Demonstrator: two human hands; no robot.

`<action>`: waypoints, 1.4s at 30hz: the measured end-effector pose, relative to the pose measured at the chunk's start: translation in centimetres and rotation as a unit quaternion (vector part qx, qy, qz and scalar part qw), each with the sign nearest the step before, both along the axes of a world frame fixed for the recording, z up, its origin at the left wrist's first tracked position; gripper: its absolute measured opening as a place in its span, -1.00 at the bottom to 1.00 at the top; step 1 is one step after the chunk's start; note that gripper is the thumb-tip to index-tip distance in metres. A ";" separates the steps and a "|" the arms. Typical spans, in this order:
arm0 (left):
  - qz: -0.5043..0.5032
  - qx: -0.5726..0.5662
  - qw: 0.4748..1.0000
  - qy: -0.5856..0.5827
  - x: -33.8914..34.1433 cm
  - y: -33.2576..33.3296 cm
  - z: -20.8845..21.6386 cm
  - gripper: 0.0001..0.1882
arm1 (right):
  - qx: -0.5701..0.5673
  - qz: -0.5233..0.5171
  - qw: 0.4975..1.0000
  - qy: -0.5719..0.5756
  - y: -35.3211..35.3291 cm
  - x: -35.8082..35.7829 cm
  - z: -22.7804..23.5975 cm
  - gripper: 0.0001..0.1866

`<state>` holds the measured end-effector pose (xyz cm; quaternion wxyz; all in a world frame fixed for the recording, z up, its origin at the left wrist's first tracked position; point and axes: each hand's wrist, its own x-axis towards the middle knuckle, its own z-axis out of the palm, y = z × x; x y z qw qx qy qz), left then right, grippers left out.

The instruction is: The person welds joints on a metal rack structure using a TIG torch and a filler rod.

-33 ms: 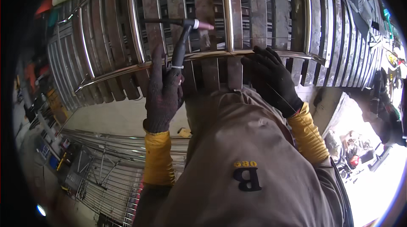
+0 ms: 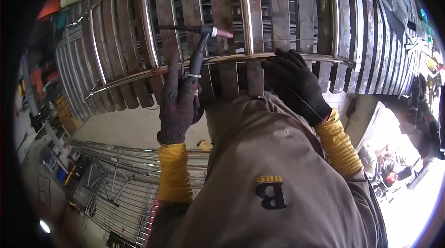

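My left hand (image 2: 178,106), in a dark knitted glove, is closed around the handle of a TIG welding torch (image 2: 197,60); its index finger stretches forward along the handle. The torch head, with a pinkish nozzle, hangs above the slats and points right, toward a shiny crossbar (image 2: 245,11). That bar meets the curved near rail of a polished metal tube frame (image 2: 222,58). My right hand (image 2: 296,85), in a black glove, lies against this rail just right of the joint. A thin welding rod (image 2: 308,104) passes across its back toward the forearm. Its fingers are bent, their grip partly hidden.
The frame lies on a slatted metal workbench (image 2: 282,16). Below left are stacked metal tubes (image 2: 125,153) and a barred metal rack (image 2: 125,206). A grey cloth (image 2: 389,2) lies at the far right. Assorted clutter with a red object (image 2: 391,177) sits in bright light at right.
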<state>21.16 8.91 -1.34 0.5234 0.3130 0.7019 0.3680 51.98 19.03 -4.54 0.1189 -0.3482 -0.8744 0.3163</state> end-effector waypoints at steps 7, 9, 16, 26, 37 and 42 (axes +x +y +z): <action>0.002 -0.077 0.995 0.056 3.0 -1.5 2.9 -0.30 | -0.035 0.059 0.996 0.056 0.7 2.4 -0.1 -0.39; -0.042 -0.086 0.991 0.094 3.5 -0.9 3.5 -0.33 | -0.022 0.080 0.995 0.053 0.8 2.9 -0.7 -0.39; -0.086 -0.111 0.980 0.142 4.1 0.1 4.1 -0.34 | -0.039 0.115 0.990 0.068 1.2 3.0 -1.3 -0.43; -0.114 -0.043 0.972 0.201 3.8 -0.5 2.7 -0.37 | -0.007 0.114 0.989 0.089 1.7 2.6 -1.9 -0.63; -0.185 -0.065 0.941 0.274 3.3 0.8 3.8 -0.39 | -0.031 0.120 0.991 0.056 1.9 2.8 -1.4 -0.48; -0.208 -0.022 0.930 0.302 4.2 0.7 4.0 -0.45 | -0.010 0.092 0.989 0.117 1.8 2.5 -1.5 -0.67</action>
